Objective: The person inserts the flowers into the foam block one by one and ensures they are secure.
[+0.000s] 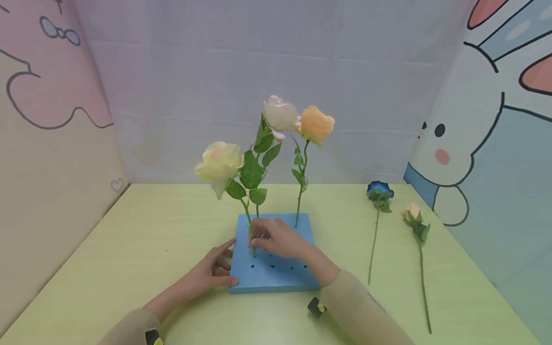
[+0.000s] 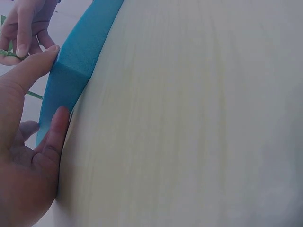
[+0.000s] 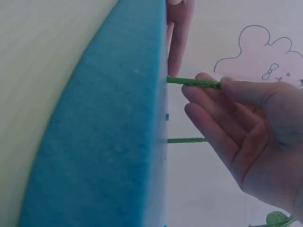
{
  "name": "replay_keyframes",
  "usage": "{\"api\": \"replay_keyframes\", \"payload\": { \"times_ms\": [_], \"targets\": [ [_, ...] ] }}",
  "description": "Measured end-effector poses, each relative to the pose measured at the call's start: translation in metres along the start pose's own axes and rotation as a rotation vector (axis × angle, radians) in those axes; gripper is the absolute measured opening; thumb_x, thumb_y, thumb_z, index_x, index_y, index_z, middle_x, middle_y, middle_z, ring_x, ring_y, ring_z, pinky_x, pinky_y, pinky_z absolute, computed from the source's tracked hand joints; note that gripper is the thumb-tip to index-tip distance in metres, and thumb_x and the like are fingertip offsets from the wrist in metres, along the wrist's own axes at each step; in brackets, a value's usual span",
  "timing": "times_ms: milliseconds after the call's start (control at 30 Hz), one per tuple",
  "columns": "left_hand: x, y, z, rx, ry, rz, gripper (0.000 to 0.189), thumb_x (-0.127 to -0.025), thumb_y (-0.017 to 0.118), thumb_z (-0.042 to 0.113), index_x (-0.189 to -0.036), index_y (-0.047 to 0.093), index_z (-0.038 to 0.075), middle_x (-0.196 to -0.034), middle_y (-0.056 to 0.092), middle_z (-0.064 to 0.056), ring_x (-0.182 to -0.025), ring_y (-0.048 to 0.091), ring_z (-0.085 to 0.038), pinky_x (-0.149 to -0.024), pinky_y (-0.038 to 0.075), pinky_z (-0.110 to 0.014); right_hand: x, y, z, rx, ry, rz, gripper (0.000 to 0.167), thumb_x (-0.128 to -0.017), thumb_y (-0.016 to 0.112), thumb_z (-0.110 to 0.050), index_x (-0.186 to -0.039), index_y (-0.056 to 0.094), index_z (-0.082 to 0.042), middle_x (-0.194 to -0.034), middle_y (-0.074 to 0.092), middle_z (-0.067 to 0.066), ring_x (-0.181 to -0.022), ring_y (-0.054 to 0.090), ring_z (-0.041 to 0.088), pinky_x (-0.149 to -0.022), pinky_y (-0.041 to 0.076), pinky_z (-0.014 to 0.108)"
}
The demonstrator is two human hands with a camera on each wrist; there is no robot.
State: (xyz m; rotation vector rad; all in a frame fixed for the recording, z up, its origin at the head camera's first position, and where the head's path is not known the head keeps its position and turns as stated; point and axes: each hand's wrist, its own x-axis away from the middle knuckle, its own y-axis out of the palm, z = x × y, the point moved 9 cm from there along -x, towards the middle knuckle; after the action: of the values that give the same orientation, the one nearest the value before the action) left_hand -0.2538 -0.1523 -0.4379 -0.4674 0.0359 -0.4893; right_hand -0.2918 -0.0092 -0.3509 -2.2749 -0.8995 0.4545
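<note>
A blue foam block with rows of small holes lies on the table. My right hand pinches the green stem of a pale yellow rose between thumb and fingertips. The stem's lower end meets the block's top face, and the flower leans left. My left hand rests against the block's left side, thumb at the edge near the front corner and fingers spread along the side. Behind the right hand, a whitish-pink rose and an orange rose stand upright in the block.
To the right on the table lie a blue rose and a peach rose, their stems pointing toward the front. Cloth walls with cartoon drawings enclose the table at the back and sides.
</note>
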Motion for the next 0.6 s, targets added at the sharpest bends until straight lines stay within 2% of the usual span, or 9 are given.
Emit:
{"api": "replay_keyframes", "payload": {
  "times_ms": [267,500,600],
  "targets": [
    [0.0,-0.001,0.0,0.002,0.008,0.004,0.094,-0.086,0.077,0.027,-0.158,0.02,0.014,-0.139,0.043,-0.02,-0.106,0.057,-0.021,-0.088,0.052,-0.018,-0.013,-0.004,0.002,-0.018,0.074,-0.133,0.005,-0.092,0.069,-0.01,-0.089,0.066,-0.01,-0.093,0.077,0.002,-0.082,0.072,0.019,-0.066,0.053,0.023],
    [0.0,0.0,0.0,0.002,0.009,0.007,0.094,-0.086,0.078,0.026,-0.158,0.02,0.013,-0.14,0.042,-0.021,-0.106,0.057,-0.02,-0.088,0.052,-0.019,-0.015,-0.003,0.005,-0.03,0.09,-0.169,0.005,-0.092,0.068,-0.011,-0.089,0.066,-0.009,-0.093,0.077,0.003,-0.082,0.072,0.021,-0.066,0.054,0.024],
    [0.0,0.0,0.0,0.009,0.012,0.007,0.094,-0.086,0.078,0.025,-0.158,0.02,0.013,-0.14,0.042,-0.022,-0.105,0.057,-0.02,-0.088,0.052,-0.019,-0.014,-0.003,0.005,-0.004,0.088,-0.171,0.003,-0.093,0.068,-0.012,-0.092,0.066,-0.01,-0.096,0.077,0.002,-0.087,0.073,0.017,-0.071,0.055,0.024]
  ]
}}
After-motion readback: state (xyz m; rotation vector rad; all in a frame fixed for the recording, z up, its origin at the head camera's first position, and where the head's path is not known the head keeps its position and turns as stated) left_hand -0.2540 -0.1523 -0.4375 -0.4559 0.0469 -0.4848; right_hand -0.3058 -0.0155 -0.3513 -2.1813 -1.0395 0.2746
